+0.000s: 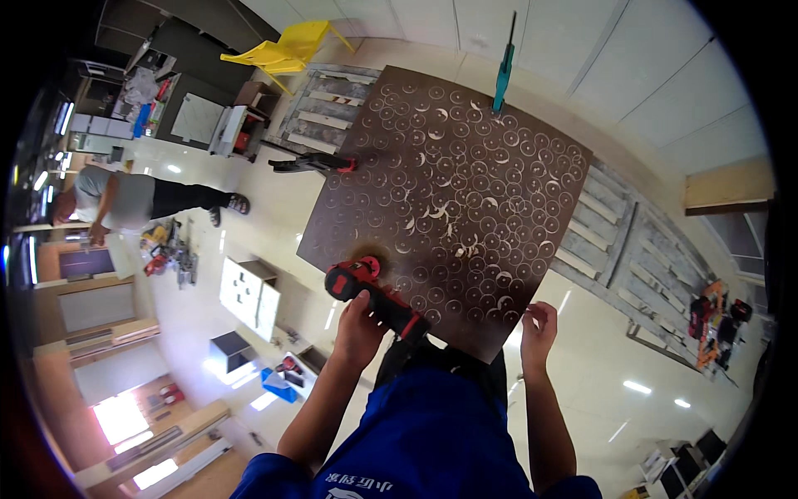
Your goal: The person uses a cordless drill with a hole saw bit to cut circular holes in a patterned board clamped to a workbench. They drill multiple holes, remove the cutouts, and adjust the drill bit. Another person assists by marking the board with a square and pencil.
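My left hand (362,328) is wrapped round the handle of a red and black cordless drill (389,306). The drill's round red front end is at the near left of a dark brown board (332,224), with a brownish smear of dust around it. Many pale ring marks with centre dots cover the board, and curled shavings (467,250) lie on it. Just off the board's near right edge, my right hand (540,326) is loosely curled, with nothing visible in it. A teal clamp (503,79) grips the far edge, and a black and red clamp (312,162) the left edge.
Slatted pallets (611,220) lie beyond and right of the board. A yellow chair (287,51) stands at the far left. Another person (116,200) is at the left near a pile of tools (166,249). More power tools (715,320) lie at the right.
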Tool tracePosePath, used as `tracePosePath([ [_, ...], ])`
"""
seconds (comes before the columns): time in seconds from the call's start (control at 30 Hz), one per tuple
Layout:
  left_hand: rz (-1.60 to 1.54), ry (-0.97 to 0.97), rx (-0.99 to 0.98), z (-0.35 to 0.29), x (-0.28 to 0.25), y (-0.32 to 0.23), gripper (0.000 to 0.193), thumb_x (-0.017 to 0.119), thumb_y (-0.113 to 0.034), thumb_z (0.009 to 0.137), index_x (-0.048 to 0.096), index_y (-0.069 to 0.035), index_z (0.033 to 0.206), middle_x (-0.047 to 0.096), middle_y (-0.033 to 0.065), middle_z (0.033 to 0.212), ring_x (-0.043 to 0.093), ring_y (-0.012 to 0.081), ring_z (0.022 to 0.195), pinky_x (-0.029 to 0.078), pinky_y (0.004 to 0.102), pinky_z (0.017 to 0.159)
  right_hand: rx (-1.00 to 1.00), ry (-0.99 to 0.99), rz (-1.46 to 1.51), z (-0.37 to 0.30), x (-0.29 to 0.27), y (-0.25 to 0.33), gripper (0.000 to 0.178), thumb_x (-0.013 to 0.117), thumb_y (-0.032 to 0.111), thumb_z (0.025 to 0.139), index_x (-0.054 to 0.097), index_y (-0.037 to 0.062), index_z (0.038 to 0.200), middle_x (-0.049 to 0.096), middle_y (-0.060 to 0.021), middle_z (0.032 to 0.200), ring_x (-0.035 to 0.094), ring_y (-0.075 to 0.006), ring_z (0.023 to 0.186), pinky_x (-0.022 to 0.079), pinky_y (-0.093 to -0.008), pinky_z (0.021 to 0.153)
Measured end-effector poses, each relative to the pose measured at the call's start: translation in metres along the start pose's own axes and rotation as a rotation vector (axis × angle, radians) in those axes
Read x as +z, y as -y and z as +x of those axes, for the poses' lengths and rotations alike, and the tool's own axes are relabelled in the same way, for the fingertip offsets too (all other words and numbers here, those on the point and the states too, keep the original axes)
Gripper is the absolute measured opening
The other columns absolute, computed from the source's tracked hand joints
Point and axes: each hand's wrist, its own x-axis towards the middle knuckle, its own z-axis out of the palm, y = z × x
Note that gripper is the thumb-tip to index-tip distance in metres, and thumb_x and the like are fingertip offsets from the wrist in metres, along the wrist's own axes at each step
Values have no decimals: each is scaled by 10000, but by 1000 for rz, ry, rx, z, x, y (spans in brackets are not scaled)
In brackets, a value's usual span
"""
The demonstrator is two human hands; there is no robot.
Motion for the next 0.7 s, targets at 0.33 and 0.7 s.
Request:
tracePosePath([
  [0.33,90,-408,61,14,53,13,387,583,-268,923,484,-92,1254,618,144,1130,636,257,898,554,438,784,333,203,251,3,32,-24,669,676,-12,823,357,-5,1411,493,-134,1336,524,-219,1200,451,-348,1002],
  [0.7,211,-567,38,20,66,8,341,555,-320,978,516,-90,1226,650,105,1031,680,245,838,565,426,708,427,201,364,-6,25,-49,714,710,-53,813,353,8,1428,498,-116,1323,530,-194,1169,478,-304,963],
])
